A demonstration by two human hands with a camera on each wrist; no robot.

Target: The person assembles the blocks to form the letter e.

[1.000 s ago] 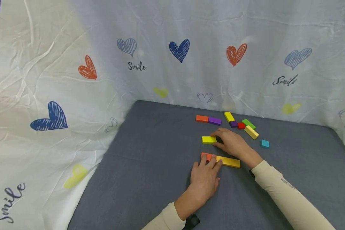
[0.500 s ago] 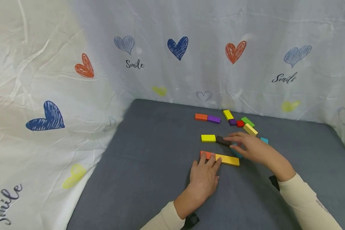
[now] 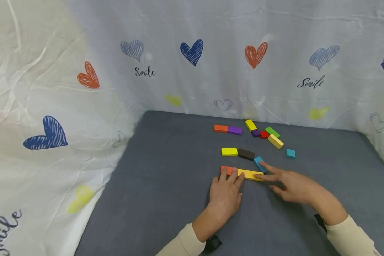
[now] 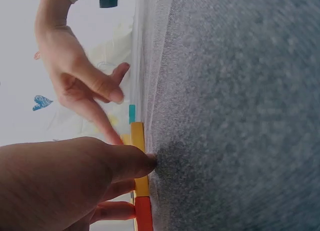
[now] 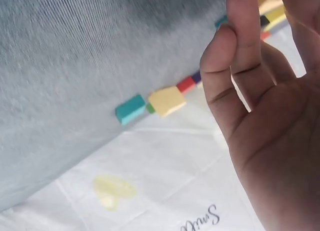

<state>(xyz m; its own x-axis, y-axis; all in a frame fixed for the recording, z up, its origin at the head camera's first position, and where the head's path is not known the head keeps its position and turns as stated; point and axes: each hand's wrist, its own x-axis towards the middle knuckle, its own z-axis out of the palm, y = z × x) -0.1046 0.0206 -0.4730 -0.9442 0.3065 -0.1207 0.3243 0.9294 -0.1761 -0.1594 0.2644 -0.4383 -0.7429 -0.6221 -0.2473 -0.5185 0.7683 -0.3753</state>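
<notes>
"Grey all over, this counter (image 3: 153, 185)! What's nearest?"

"The left hand (image 3: 224, 193). Its grip is loose, with nothing held. Its fingertips rest on an orange block (image 3: 226, 170) and on the long yellow block (image 3: 249, 174) that touches its right end."

"And the right hand (image 3: 296, 185)?"

"It's on the right side. Its grip isn't round anything. Two fingers poke out straight: one is at the right end of the long yellow block, and one is at the slanting blue block (image 3: 257, 161)."

"Where's that blue one?"

"Just past the long yellow block's right end. Its far end meets a dark brown block (image 3: 246, 154), and left of that is a short yellow block (image 3: 229, 152)."

"What's farther off?"

"On the right, a little blue block (image 3: 291, 153) sits alone. Past it, close together, are a cream block (image 3: 276, 141), a red block (image 3: 264, 134), a green block (image 3: 272, 132), a tiny purple block (image 3: 255, 133) and a far yellow block (image 3: 251, 125). Left of them, a far orange block (image 3: 220, 128) touches a long purple block (image 3: 235, 131)."

"And behind?"

"White cloth (image 3: 166, 81) with hearts (image 3: 192, 52)."
</notes>
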